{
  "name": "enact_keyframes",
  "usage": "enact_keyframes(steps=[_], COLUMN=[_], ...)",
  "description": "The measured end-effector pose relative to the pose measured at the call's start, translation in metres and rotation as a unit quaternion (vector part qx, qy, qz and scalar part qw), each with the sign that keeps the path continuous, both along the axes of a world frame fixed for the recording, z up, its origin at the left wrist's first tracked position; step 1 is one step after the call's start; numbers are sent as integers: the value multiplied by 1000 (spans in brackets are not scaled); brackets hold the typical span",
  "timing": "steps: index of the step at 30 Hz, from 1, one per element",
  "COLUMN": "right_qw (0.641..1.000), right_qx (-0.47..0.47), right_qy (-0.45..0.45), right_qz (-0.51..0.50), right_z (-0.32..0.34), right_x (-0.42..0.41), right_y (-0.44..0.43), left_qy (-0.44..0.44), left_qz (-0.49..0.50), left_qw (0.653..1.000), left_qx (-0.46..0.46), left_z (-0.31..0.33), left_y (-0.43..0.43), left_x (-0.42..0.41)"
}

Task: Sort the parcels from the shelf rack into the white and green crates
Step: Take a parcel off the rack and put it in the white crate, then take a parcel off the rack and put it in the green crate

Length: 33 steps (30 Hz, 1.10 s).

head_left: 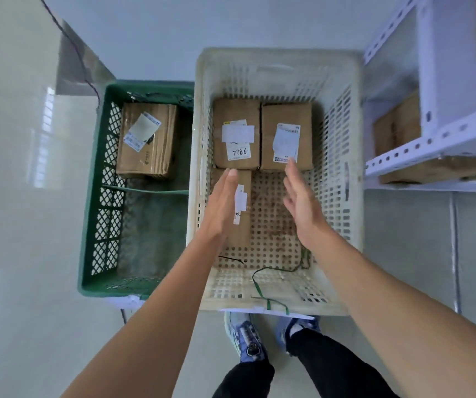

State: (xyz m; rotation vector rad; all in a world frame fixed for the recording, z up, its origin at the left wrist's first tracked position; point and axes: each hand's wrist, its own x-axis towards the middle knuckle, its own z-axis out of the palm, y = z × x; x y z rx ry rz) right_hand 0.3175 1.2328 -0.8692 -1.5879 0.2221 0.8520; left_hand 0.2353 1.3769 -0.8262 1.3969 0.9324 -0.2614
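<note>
The white crate on the floor holds three brown parcels: one labelled 7786 at the back left, one at the back right, and a third in front of them, partly hidden by my left hand. My left hand hovers flat over that third parcel, fingers straight, holding nothing. My right hand is held over the crate's bare floor, palm facing left, also empty. The green crate to the left holds one parcel at its far end.
A white metal shelf rack stands to the right with brown parcels on its shelves. A thin black cable runs down to the green crate. My shoes are just behind the white crate. A green strap hangs at its near rim.
</note>
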Motion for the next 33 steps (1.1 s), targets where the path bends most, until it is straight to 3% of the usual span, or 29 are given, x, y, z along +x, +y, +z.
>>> enact_keyframes(steps=[8,14,24,33], right_qw=[993,985,962,941], right_qx=[50,97,113,104], right_qy=[-106,-136,-211,-253], right_qz=[-14,-51,-127,-198], right_z=[248,391,537,570], right_x=[-7,-31,-48,-49], right_y=[-29,-84,-261,-465], left_qy=[-111,-168,-195,-233], left_qz=[-49,-76,-109,-168], left_qw=[992,982,974,958], left_qx=[28,38,27,10], left_z=[247,371,470,519], left_y=[-22,-71,-234,-438], left_x=[13,-4,-14,4])
